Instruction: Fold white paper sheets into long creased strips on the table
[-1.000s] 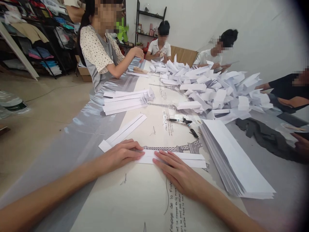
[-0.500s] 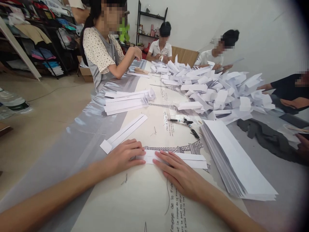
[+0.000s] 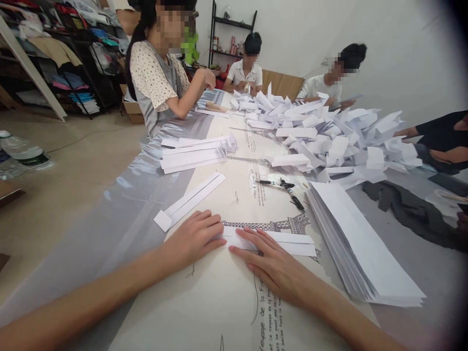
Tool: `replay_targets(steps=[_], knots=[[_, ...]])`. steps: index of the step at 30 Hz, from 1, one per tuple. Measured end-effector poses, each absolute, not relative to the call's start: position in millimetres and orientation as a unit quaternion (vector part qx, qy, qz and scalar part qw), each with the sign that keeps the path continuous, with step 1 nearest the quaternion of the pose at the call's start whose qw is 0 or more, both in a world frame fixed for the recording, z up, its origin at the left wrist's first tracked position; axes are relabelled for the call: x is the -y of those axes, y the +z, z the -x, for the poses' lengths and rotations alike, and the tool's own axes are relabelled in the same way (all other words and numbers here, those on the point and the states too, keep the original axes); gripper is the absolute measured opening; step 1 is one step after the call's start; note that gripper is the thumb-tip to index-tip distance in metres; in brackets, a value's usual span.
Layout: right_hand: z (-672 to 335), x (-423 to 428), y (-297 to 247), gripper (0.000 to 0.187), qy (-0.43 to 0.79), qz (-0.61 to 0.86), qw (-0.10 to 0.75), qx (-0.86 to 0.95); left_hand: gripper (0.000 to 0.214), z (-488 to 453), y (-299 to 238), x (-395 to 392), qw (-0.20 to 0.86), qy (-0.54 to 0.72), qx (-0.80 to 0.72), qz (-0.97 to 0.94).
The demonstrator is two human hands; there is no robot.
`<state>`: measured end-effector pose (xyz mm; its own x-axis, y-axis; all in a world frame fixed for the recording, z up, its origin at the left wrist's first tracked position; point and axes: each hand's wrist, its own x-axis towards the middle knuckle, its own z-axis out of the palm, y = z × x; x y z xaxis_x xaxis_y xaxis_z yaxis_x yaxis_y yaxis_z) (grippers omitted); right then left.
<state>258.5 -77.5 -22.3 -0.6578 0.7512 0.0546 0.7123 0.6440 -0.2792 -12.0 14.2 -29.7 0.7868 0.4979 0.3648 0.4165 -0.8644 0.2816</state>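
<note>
A long white folded paper strip (image 3: 297, 243) lies crosswise in front of me, with a lengthwise seam along it. My left hand (image 3: 199, 239) is closed at its left end, thumb and fingers pinching the paper there; the fingers cover that end. My right hand (image 3: 272, 261) lies over the strip with fingers stretched out and spread, pressing it to the table. Beyond my left hand rests another folded strip (image 3: 197, 199), its near end turned over into a flap. To the right of my right hand is a thick stack of white paper (image 3: 361, 239).
Several folded strips (image 3: 193, 158) lie farther off on the left side of the table. Pens (image 3: 278, 184) sit mid-table, near a large heap of folded papers (image 3: 329, 131). Co-workers sit around the table, including a person in a spotted-sleeve top (image 3: 155, 80). A dark cloth (image 3: 409, 209) lies right.
My left hand has slid slightly right and its fingers have drawn in at the strip's left end. The right hand stays nearly in place. The whole view has shifted a little.
</note>
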Motion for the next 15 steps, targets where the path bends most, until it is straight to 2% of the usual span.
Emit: replay_targets(steps=[3, 6, 12, 15], knots=[[-257, 79, -23, 0.052, 0.117, 0.409, 0.086, 0.901, 0.027, 9, -30, -11, 0.017, 0.21, -0.22, -0.952], [-256, 79, -22, 0.054, 0.112, 0.406, 0.085, 0.903, 0.027, 10, -29, -11, -0.002, 0.203, -0.207, -0.957], [-251, 80, -17, 0.049, 0.116, 0.416, 0.065, 0.899, 0.018, 25, -25, -18, 0.1, 0.181, -0.187, -0.96], [-247, 81, -18, 0.046, 0.119, 0.43, 0.065, 0.893, 0.027, 37, -22, -23, 0.175, 0.164, -0.173, -0.955]])
